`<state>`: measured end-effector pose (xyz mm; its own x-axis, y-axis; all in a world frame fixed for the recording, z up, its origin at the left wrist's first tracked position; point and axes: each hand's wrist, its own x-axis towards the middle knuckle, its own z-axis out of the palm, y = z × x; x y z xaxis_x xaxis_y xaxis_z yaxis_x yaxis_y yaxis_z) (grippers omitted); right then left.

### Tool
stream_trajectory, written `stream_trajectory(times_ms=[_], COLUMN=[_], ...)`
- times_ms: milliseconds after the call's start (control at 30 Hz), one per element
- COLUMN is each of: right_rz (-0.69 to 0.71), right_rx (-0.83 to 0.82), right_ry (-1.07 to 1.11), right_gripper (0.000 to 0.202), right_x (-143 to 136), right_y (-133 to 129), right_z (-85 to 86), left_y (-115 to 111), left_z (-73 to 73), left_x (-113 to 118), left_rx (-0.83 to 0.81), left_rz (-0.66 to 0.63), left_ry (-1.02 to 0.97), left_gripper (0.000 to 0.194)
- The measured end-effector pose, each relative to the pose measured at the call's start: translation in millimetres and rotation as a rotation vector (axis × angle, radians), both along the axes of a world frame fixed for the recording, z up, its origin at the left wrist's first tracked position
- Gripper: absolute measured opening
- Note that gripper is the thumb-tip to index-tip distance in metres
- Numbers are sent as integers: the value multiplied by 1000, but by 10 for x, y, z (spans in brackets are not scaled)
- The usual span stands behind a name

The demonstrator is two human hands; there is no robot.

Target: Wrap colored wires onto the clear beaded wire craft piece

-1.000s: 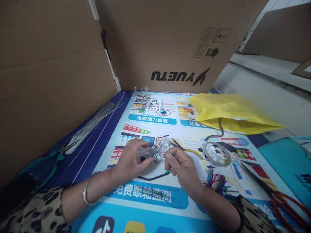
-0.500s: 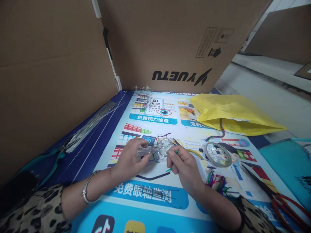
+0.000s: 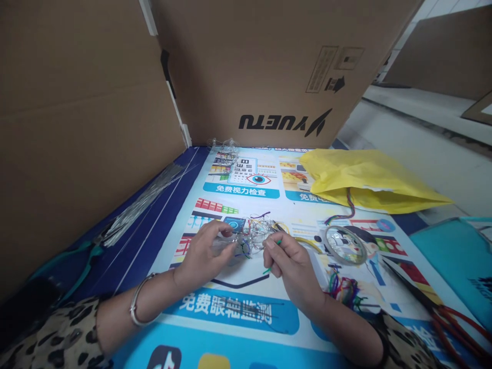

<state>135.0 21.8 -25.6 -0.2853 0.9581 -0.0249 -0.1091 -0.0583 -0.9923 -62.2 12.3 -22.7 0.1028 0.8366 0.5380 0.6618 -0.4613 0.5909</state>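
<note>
A tangle of thin wire with coloured threads lies between my hands over the printed sheet. My left hand is at its left side, thumb and fingers curled round a clear, glassy-looking part whose shape I cannot make out. My right hand pinches a green thread, whose ends stick out above and below the fingers. Right of that hand lie a clear round dish and a bunch of multicoloured threads.
Teal-handled pliers and a bundle of wires lie at the left. Red-handled scissors, a yellow bag and a teal pouch are at the right. Cardboard walls stand behind and left.
The view has shifted slightly. Both hands keep nearly the same pose, with the green thread still in the right fingers.
</note>
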Motion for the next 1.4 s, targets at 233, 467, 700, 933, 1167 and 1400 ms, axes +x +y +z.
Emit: stream_trajectory(times_ms=[233,467,700,933,1167,1400], right_rz=[7,1,5,13,4,6], right_rx=[6,-1,-9,-9,-27,-36], right_ry=[-23,-21,-8,-10,-1,31], right_gripper=[23,24,23,23,22,24], right_x=[-4,-4,-6,2,-8,-33], right_y=[-12,-4,-7,-21,-10,-13], right_z=[29,32,31,35,42,99], left_y=[-1,-22,-17,-8,-13,27], left_z=[-47,-8,-34,-59,-54,-35], left_x=[-9,-24,-32,-33,-2,-48], left_rx=[-28,-129,-236,-208,-251,5], left_rz=[30,-23,-75,-96,-93,-148], left_ry=[-10,-84,-199,-240,-394,-92], left_gripper=[12,5,17,19,4,16])
